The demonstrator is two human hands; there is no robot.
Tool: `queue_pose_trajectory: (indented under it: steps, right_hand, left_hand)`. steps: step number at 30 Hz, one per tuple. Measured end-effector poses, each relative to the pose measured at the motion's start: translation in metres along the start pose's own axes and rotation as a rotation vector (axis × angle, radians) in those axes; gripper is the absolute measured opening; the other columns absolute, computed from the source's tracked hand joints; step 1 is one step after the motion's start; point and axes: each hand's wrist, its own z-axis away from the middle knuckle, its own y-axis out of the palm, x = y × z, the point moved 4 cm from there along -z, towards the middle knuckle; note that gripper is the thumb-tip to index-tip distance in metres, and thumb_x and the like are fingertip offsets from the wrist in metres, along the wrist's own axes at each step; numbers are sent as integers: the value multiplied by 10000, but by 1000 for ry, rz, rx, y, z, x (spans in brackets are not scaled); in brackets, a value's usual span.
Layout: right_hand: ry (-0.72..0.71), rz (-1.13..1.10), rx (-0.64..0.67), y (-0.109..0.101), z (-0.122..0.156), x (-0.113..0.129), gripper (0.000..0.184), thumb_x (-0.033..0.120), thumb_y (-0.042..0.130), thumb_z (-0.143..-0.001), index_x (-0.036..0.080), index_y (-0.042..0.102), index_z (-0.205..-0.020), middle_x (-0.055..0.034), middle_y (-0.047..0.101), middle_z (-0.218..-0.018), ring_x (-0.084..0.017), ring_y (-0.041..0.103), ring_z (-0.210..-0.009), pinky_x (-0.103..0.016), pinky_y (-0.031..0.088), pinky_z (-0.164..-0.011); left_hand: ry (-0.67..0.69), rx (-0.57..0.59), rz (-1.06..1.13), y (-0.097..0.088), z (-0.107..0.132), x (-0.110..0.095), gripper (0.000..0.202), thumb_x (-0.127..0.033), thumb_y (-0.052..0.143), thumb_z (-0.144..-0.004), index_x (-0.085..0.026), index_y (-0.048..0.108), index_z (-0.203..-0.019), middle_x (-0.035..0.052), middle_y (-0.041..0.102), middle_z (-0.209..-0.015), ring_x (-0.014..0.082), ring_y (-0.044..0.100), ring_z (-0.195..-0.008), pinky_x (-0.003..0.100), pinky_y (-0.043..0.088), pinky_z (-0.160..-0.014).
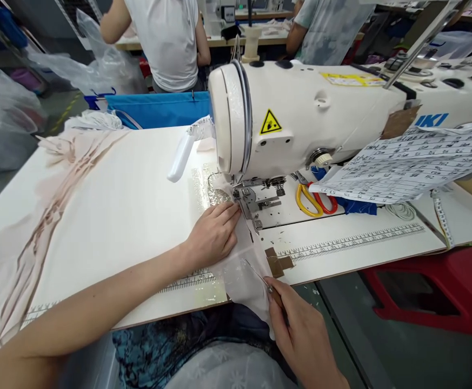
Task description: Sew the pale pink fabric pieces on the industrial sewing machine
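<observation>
My left hand (214, 233) presses a strip of sheer pale pink fabric (241, 275) close to the presser foot (238, 193) of a white sewing machine (300, 113). Its fingers are bent and held together on the cloth. The fabric runs from under the needle area down over the table's front edge toward my lap. In my right hand (300, 329) is an awl (274, 296) with a brown handle, and its thin metal tip points up and left over the fabric. The fingers wrap the handle, close to the cloth's right edge.
Gathered pink fabric (53, 205) trails along the table's left side. Yellow-and-red-handled scissors (317, 200) lie right of the needle area. A written paper sheet (414, 159) hangs from the machine. A red stool (434, 292) stands at right. Two people sit or stand beyond the machine.
</observation>
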Motion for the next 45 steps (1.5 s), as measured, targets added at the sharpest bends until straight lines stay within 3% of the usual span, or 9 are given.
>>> queue_pose_trajectory:
  steps: [5, 17, 28, 45]
  right_hand:
    - [5, 31, -10, -2, -7, 1, 263, 140, 369, -1011, 151, 537, -1213, -102, 776, -961, -200, 773, -819, -274, 611, -640]
    - [16, 48, 36, -3, -19, 5, 266, 141, 343, -1017, 116, 555, -1176, -94, 769, -884, -183, 766, -731, -234, 563, -521]
    - [3, 79, 46, 0, -26, 4, 265, 115, 366, -990, 128, 548, -1182, -96, 772, -972, -200, 765, -781, -292, 586, -612]
    - [-9, 95, 27, 6, -44, 3, 277, 112, 376, -976, 114, 576, -1167, -110, 778, -984, -201, 764, -791, -274, 567, -589]
  left_hand:
    - [-38, 25, 4, 0, -4, 2, 425, -196, 431, -928, -76, 603, -1298, 177, 614, -1334, 321, 537, -1284, 477, 478, -1054]
    - [0, 32, -75, -4, -2, -10, 432, -189, 425, -939, 11, 596, -1281, 214, 594, -1338, 337, 527, -1270, 458, 475, -1051]
    - [3, 87, -82, -6, 2, -19, 466, -216, 404, -950, 21, 564, -1318, 234, 560, -1382, 342, 497, -1311, 470, 447, -1075]
    - [21, 73, -82, -8, 3, -20, 480, -211, 412, -944, 47, 558, -1321, 229, 574, -1366, 337, 501, -1294, 444, 447, -1055]
